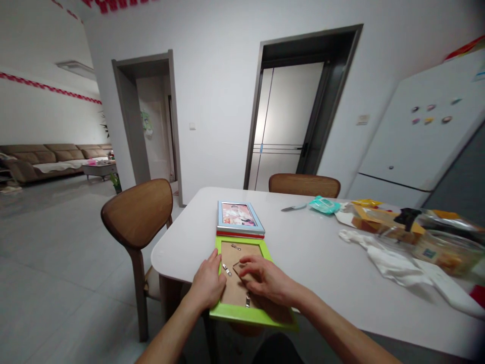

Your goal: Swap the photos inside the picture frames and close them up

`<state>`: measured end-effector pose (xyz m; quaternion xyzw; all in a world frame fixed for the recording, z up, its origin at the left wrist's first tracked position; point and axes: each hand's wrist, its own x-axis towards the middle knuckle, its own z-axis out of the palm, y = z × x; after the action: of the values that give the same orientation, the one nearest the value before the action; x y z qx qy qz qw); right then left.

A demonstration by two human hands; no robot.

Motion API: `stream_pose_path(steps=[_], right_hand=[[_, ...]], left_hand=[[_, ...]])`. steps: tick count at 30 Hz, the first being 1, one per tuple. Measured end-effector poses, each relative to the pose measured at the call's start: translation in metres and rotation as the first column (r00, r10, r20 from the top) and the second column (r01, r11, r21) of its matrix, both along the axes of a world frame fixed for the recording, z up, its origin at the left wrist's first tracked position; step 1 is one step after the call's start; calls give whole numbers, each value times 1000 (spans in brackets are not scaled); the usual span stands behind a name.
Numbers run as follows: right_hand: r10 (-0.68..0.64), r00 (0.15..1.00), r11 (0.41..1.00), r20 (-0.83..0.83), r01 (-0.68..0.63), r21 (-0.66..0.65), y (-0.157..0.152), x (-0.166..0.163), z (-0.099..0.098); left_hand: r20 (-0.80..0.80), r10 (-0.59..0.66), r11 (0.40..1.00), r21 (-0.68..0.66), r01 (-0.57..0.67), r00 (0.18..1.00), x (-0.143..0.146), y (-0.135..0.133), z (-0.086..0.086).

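A green picture frame (242,314) lies face down at the near edge of the white table (314,258), its brown backing board up, with small metal clips on it. My left hand (206,284) rests on the frame's left edge, fingers curled, thumb reaching toward a clip (227,269). My right hand (265,277) lies on the backing board, fingers bent and pressing at the small brown stand flap (239,267). Just beyond the green frame sits a stack of frames, a light blue one (238,216) on top with a picture showing, a red one under it.
Two wooden chairs stand at the table, one on the left (138,215), one at the far side (304,185). On the table's right lie a knife (293,207), a teal packet (324,204), white cloth (394,265) and food bags. A fridge (428,136) stands right.
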<state>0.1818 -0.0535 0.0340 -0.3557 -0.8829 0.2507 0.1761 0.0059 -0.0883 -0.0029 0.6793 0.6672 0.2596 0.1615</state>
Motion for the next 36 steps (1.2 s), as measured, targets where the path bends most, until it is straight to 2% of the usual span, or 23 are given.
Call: stream_pose_path(steps=[4,11,16,21,24,27,30,36], right_hand=[[42,996,996,73,-37,-77,-12,14,4],[2,999,1000,38,-1,-17,-16,9,-6],[-63,998,996,-32,65,65,-15,7,-15],[-146,985,986,-88,152,74,-13,7,-20],[-238,969,962,-59,244,124,-10,6,-21],[-236,972,958,-11,235,165,-8,3,-23],[-269,963,951,-34,271,147,-6,1,-22],[-317,948,940,-16,316,130,-4,1,-6]], left_hand=[[1,8,1000,7,-8,1000,2,5,-2],[-16,27,1000,4,-27,1000,3,6,-4],[9,40,999,0,-40,999,3,7,-4],[47,25,999,19,-26,999,1,6,-3],[82,23,999,27,-25,996,-1,5,-5],[117,26,999,37,-30,993,-2,5,-7],[149,25,999,43,-31,989,-2,5,-5],[379,37,998,40,-57,924,0,6,5]])
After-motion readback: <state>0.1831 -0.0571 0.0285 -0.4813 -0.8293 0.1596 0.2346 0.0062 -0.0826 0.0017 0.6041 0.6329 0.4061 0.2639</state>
